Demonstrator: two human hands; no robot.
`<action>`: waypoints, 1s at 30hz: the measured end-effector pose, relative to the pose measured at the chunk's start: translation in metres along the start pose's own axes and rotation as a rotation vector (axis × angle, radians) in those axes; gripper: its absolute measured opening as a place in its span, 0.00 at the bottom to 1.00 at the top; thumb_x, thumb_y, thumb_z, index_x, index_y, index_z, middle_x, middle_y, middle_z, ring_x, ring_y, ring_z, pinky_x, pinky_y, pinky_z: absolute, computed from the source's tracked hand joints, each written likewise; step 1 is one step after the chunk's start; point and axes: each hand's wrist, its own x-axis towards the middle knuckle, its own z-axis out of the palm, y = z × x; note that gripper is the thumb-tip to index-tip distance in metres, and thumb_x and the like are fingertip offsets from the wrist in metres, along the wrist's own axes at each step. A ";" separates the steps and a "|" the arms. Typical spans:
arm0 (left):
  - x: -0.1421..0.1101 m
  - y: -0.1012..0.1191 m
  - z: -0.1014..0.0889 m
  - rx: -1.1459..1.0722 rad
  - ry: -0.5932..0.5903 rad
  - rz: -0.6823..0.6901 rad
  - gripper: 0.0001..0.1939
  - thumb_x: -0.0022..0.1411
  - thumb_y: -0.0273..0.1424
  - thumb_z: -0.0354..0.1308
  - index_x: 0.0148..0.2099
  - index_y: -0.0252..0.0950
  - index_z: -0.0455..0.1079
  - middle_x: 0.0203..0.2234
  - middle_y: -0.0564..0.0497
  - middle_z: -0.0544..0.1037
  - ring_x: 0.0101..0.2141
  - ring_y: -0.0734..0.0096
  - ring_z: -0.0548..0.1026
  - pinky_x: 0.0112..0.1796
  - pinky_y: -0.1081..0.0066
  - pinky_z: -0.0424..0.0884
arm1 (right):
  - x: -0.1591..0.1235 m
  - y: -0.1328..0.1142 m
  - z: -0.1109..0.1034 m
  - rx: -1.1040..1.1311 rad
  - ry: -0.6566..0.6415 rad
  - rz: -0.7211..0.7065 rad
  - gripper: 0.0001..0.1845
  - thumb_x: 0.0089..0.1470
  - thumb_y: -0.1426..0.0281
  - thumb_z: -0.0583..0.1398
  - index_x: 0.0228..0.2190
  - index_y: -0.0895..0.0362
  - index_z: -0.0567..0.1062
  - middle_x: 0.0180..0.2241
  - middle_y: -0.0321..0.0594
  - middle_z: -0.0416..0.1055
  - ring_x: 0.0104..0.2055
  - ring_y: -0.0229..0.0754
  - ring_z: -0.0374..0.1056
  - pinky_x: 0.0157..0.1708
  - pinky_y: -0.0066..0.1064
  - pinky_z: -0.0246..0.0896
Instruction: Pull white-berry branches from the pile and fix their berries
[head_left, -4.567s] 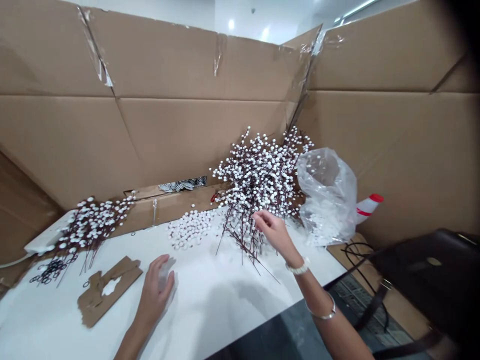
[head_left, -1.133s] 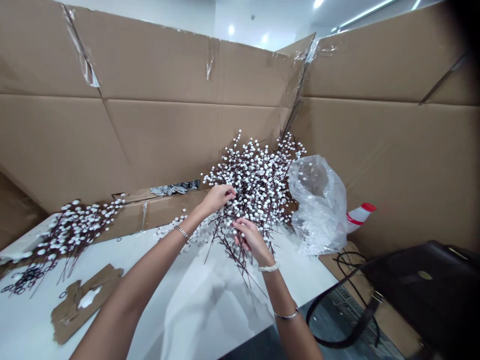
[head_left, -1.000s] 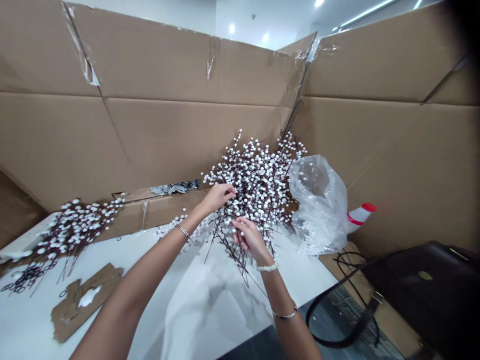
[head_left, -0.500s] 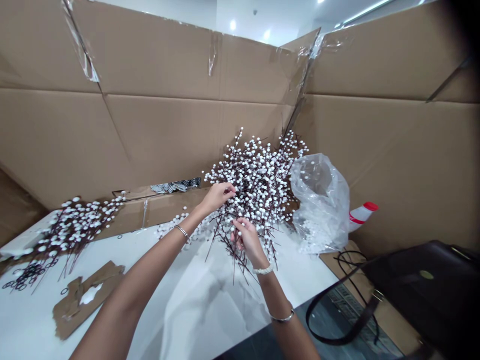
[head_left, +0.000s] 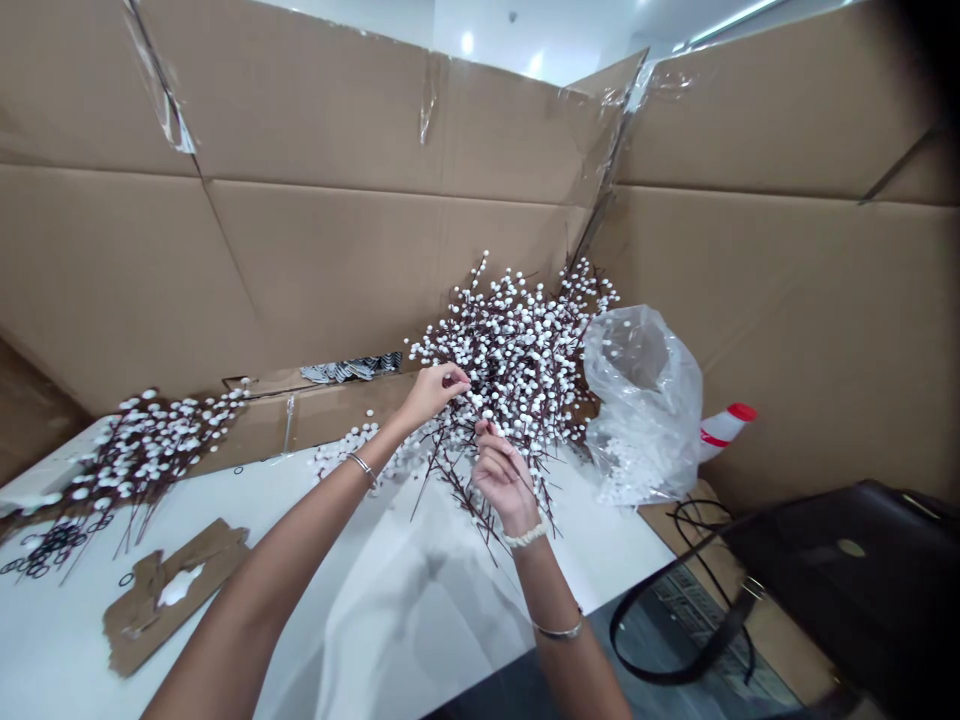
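- White-beaded branches [head_left: 514, 350] heaped centre frame, left hand [head_left: 431, 395] curled tight around their stems
- Right hand [head_left: 506, 480] rolls palm-up since the last look, fingertips narrowly pinching a stem

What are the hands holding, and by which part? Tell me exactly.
The left hand holds the white-berry branches among their twigs, just below the berried tips. The right hand pinches a dark stem lower down.
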 end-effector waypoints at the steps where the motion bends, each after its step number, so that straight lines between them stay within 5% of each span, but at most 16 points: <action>1: -0.001 0.000 0.000 -0.011 0.000 -0.001 0.05 0.59 0.31 0.60 0.34 0.34 0.73 0.32 0.49 0.79 0.33 0.70 0.75 0.38 0.71 0.68 | -0.001 -0.001 0.001 0.080 0.004 -0.004 0.07 0.61 0.76 0.52 0.36 0.57 0.70 0.16 0.21 0.50 0.11 0.27 0.31 0.08 0.19 0.34; 5: -0.003 0.001 0.002 -0.050 0.002 -0.009 0.06 0.59 0.32 0.60 0.35 0.34 0.73 0.32 0.50 0.79 0.33 0.71 0.74 0.37 0.71 0.69 | 0.000 0.001 -0.001 0.398 -0.031 0.038 0.06 0.61 0.78 0.54 0.37 0.57 0.69 0.15 0.21 0.59 0.08 0.25 0.44 0.08 0.16 0.40; 11: -0.008 0.003 0.004 -0.100 0.049 -0.054 0.07 0.57 0.33 0.61 0.34 0.34 0.73 0.30 0.50 0.78 0.31 0.71 0.73 0.36 0.71 0.68 | 0.015 0.020 -0.009 1.030 -0.411 0.185 0.09 0.65 0.75 0.47 0.41 0.57 0.65 0.18 0.25 0.68 0.11 0.27 0.58 0.12 0.17 0.50; 16: -0.016 0.005 0.005 -0.157 0.060 -0.085 0.08 0.56 0.34 0.62 0.35 0.34 0.73 0.32 0.49 0.79 0.33 0.70 0.74 0.37 0.71 0.69 | 0.023 0.036 0.008 1.218 -0.378 0.185 0.07 0.65 0.74 0.49 0.40 0.56 0.66 0.16 0.24 0.67 0.10 0.28 0.55 0.11 0.17 0.48; 20: -0.022 0.008 0.002 -0.194 0.071 -0.117 0.11 0.57 0.38 0.62 0.35 0.33 0.73 0.31 0.49 0.78 0.33 0.69 0.74 0.36 0.71 0.69 | 0.016 0.039 0.021 0.972 -0.270 0.025 0.06 0.65 0.73 0.51 0.37 0.55 0.67 0.13 0.21 0.64 0.09 0.25 0.52 0.10 0.14 0.45; 25: -0.039 0.016 -0.012 -0.247 0.179 -0.175 0.17 0.66 0.43 0.52 0.43 0.34 0.70 0.38 0.48 0.77 0.40 0.68 0.74 0.44 0.70 0.68 | -0.005 0.039 0.021 0.250 -0.166 0.018 0.05 0.61 0.66 0.56 0.33 0.54 0.66 0.09 0.17 0.48 0.08 0.28 0.31 0.08 0.17 0.34; 27: -0.055 0.021 -0.021 -0.274 0.230 -0.212 0.19 0.67 0.44 0.48 0.43 0.34 0.69 0.39 0.47 0.77 0.42 0.67 0.74 0.45 0.69 0.68 | -0.011 0.043 0.025 -0.009 -0.240 0.087 0.11 0.57 0.59 0.60 0.32 0.53 0.66 0.09 0.19 0.50 0.08 0.29 0.34 0.08 0.20 0.36; 30: -0.093 0.028 -0.039 -0.303 0.288 -0.271 0.21 0.68 0.46 0.46 0.44 0.34 0.69 0.39 0.47 0.76 0.42 0.66 0.74 0.45 0.68 0.68 | -0.014 0.054 0.041 -0.289 -0.321 0.132 0.18 0.50 0.54 0.64 0.31 0.54 0.67 0.16 0.28 0.67 0.11 0.30 0.54 0.10 0.22 0.45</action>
